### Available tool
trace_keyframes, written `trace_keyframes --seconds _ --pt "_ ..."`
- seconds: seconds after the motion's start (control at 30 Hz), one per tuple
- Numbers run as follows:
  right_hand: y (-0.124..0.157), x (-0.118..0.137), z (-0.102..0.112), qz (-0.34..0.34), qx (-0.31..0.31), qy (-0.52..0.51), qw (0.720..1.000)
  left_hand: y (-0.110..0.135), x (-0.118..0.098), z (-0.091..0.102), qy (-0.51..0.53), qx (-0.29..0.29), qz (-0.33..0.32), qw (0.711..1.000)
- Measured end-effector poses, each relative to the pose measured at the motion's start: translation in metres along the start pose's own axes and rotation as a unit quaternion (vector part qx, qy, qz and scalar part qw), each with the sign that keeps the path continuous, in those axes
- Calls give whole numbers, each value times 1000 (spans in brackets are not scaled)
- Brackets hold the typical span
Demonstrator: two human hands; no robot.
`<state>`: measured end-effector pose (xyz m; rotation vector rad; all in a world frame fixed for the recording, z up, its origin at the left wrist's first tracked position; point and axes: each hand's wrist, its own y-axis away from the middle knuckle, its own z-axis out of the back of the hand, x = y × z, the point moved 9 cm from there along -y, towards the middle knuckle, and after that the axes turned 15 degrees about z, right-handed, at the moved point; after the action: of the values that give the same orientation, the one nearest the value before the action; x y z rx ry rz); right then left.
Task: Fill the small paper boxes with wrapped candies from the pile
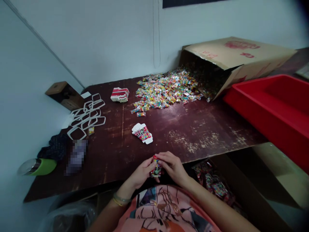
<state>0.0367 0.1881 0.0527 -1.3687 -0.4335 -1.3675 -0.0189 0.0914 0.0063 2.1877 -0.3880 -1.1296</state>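
Both hands meet at the near edge of the dark wooden table (183, 129). My left hand (141, 172) and my right hand (172, 166) are closed together on a small colourful packet box (156, 168). Just beyond them lies a flat unfolded small box (143, 133) on the table. Farther back, a heap of colourful candy packets (166, 88) spills out of a tipped cardboard carton (231, 62). A stack of flat red-and-white box blanks (119, 94) sits left of the heap.
A red plastic bin (272, 109) stands at the right. White cardboard frames (88, 117) lie scattered at the left, near a wooden block (63, 94). A green-lidded bottle (38, 166) and dark cloth (55, 146) sit at the left front. More packets (212, 182) lie below the table.
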Motion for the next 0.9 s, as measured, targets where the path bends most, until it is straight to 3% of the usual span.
trace_keyframes --seconds 0.07,0.13,0.2,0.27,0.33,0.4,0.5,0.57,0.63,0.73,0.9 --pt "7 -4 30 -45 -7 -19 999 -3 -5 -5 -18 6 -4 1000" --pt "15 -4 67 -82 37 14 996 -3 -14 4 -66 -25 -27 997" --pt "20 -6 95 -106 120 77 984 1 -25 26 -95 -84 -54 990" --pt "13 -10 105 -103 149 140 973 6 -29 52 -77 -136 -63 986" --pt "-11 -17 83 -51 158 170 971 9 -29 73 -47 -173 -59 982" --pt "-46 -26 33 39 189 175 965 10 -25 81 -33 -187 -52 980" --pt "-97 -52 -36 119 234 240 934 11 -17 76 -32 -169 -41 984" --pt "-118 -68 -61 140 265 280 912 13 -10 71 -32 -157 -34 986" --pt "-126 -76 -67 151 276 303 899 17 -4 72 -21 -155 -28 987" --pt "-119 -75 -58 157 275 322 892 16 1 76 18 -144 -26 989" --pt "-110 -65 -58 151 294 374 867 5 -4 73 32 -118 -24 992"
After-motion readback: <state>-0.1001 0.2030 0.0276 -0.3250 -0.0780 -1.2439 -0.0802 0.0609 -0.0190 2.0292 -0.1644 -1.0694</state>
